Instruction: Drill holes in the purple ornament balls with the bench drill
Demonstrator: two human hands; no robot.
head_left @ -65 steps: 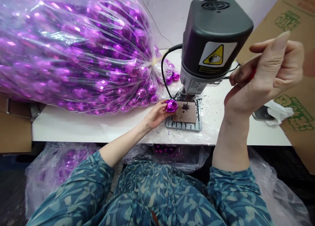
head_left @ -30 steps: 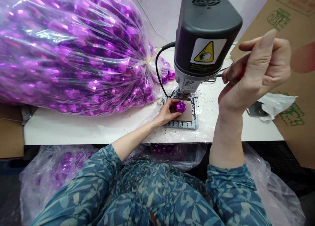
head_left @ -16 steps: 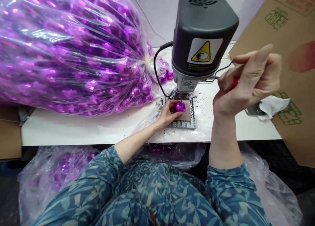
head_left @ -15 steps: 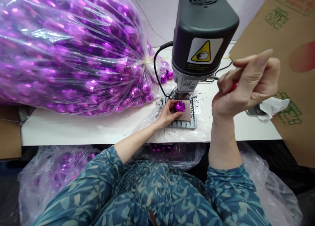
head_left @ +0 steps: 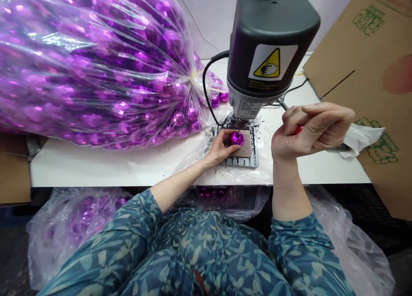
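Observation:
Between the thumb and fingers of my left hand is a shiny purple faceted ball. The ball rests on a square board upon the metal base of a drill press, directly beneath the chuck and bit. My right hand is closed around a red knob at the end of the press's lever, right of the motor housing; the fingers cover most of the knob.
A big tied plastic bag of purple balls fills the left of the white table. Cardboard stands at right, near white tissue. Dark shavings lie around the base. More bagged balls sit below the table edge.
My right hand has moved down with the lever knob. My left hand and the ball stay in place on the board. The view has shifted slightly.

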